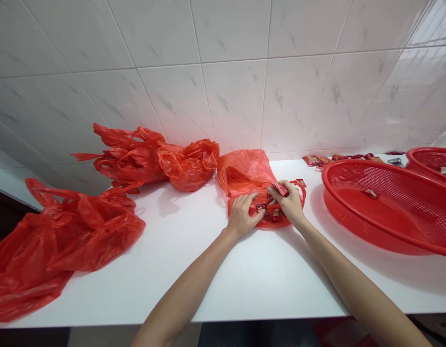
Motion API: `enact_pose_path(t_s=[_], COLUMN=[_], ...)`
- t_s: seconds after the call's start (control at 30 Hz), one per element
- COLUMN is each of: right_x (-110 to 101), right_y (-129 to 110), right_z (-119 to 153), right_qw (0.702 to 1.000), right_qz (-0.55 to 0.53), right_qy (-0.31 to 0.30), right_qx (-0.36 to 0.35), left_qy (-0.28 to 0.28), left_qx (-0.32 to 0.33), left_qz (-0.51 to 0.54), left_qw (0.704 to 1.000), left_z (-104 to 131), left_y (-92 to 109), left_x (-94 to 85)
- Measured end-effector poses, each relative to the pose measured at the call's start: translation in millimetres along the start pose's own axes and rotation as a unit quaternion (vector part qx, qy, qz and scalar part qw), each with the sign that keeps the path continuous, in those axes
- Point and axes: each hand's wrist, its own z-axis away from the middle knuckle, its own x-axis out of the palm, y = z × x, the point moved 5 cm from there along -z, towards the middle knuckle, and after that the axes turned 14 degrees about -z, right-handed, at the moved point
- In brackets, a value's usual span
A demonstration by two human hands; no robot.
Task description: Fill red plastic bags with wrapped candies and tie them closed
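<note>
A red plastic bag (246, 166) lies opened out on the white table, with several small dark-red wrapped snack packets (276, 214) in its mouth. My left hand (241, 213) rests on the bag's left side, thumb and fingers apart, the thumb beside a dark packet (261, 207). Over the right part of the bag, my right hand (291, 200) is closed on a red snack packet (281, 189), holding it between thumb and fingers. The bag's handle loops around near the right wrist.
Several filled red plastic bags (188, 166) stand along the wall, and another red bag (88, 231) lies at left. To the right is a large red mesh basket (382, 212) with one small packet (371, 193). More packets (317, 160) lie behind it, beside a second red basket (430, 156).
</note>
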Motion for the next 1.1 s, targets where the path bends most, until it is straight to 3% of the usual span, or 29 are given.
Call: enact_pose_path(t_s=[0.2,0.43,0.73,0.9,1.1], right_x=[12,8,3,-1,-7], right_y=[4,8,13,11,4], right_z=[7,4,4,1,-4], right_qw=[0.998,0.998,0.998,0.998,0.989], right_qz=[0.025,-0.005,0.031,0.046,0.109], right_qy=[-0.05,-0.063,-0.038,-0.019,-0.009], right_qx=[-0.021,-0.014,-0.026,-0.032,-0.095], left_qy=[0.009,0.03,0.042,0.064,0.111], left_qx=[-0.013,-0.089,-0.236,-0.248,-0.243], left_qz=[0.061,0.171,0.354,0.38,0.34], left_qw=[0.998,0.981,0.904,0.889,0.902], left_z=[2,-1,2,0,3], left_y=[14,1,-24,-27,-26], left_x=[2.7,0.6,14.0,11.4,7.0])
